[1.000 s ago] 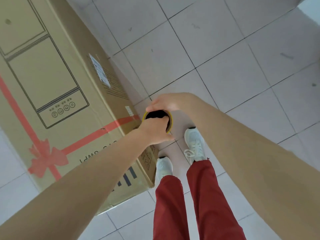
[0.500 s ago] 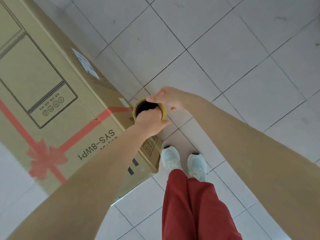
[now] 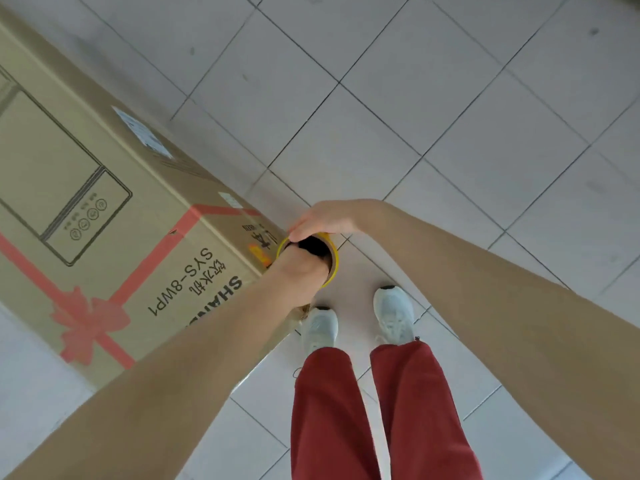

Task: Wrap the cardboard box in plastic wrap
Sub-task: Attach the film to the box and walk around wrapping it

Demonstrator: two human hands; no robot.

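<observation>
Shoes (image 3: 320,327) now apart, formerly together. One cardboard box (image 3: 104,202); one wrap roll (image 3: 333,268), left hand (image 3: 301,271) gripping inside core, right hand (image 3: 325,220) gripping rim.

- Left hand (image 3: 300,273) grips the roll (image 3: 332,266) with fingers inside its dark core, beside the box (image 3: 104,220) corner.
- Right hand (image 3: 327,218) holds the roll's far rim.
- White shoes (image 3: 394,315) on tiled floor (image 3: 450,133).
</observation>
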